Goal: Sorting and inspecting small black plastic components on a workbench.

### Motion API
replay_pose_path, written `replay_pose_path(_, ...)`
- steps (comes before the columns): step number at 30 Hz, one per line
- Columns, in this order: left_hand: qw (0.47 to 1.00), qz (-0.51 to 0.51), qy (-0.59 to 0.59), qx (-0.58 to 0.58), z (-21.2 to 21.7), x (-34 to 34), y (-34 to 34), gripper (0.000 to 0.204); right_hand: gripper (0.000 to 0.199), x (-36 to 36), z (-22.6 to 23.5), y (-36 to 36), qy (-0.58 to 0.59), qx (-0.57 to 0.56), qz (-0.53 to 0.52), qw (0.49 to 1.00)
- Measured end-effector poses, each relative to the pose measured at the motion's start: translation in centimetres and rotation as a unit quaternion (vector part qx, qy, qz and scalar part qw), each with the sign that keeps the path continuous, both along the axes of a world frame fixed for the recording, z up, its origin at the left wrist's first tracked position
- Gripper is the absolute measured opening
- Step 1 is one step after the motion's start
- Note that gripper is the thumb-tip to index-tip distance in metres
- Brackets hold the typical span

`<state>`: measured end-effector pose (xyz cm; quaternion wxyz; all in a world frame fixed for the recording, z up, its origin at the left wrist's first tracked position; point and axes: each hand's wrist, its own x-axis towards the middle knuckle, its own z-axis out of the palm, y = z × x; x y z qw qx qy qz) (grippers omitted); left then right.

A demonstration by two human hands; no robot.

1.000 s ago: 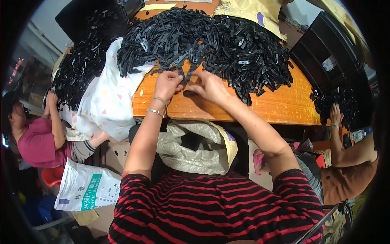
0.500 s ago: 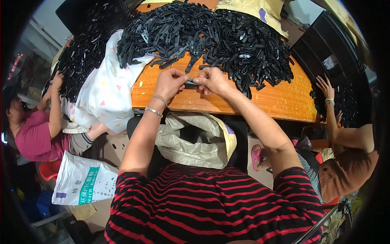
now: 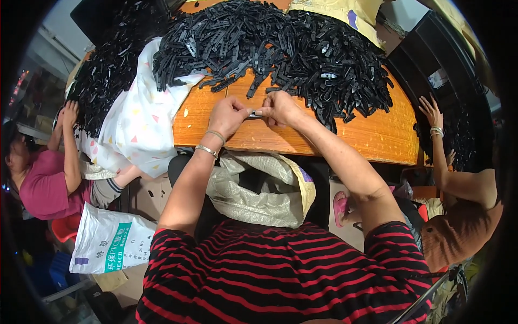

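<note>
Left hand (image 3: 227, 116) and right hand (image 3: 281, 109) pinch 1 small dark piece (image 3: 252, 115) between them, at the near side of the wooden table (image 3: 372, 140).
Thumbs and fingers close narrowly on the piece's 2 ends, so only a short, glinting middle shows — its full outline is covered, and whether it touches the wood is unclear. Beyond the fingertips, the heap of black pieces (image 3: 226, 43) overlaps too densely to separate most of them. The open sack (image 3: 253, 200) below has a dark interior, its contents unreadable; at right, a co-worker's farther hand (image 3: 450, 157) is mostly hidden.
</note>
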<state>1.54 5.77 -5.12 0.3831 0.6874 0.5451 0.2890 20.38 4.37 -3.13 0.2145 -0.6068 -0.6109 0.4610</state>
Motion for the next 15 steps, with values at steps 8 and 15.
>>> replay_pose_path(8, 0.979, -0.051, 0.194, -0.041, 1.3, -1.0, -0.6, 0.03, 0.044, 0.1, 1.0, 0.0, -0.076, -0.052, 0.105, 0.99)
replay_pose_path(15, 0.991, -0.004, 0.062, 0.116, 3.9, -0.1, -1.2, 0.027, 0.025, 0.9, 2.4, -2.4, -0.208, 0.242, 0.067, 0.945)
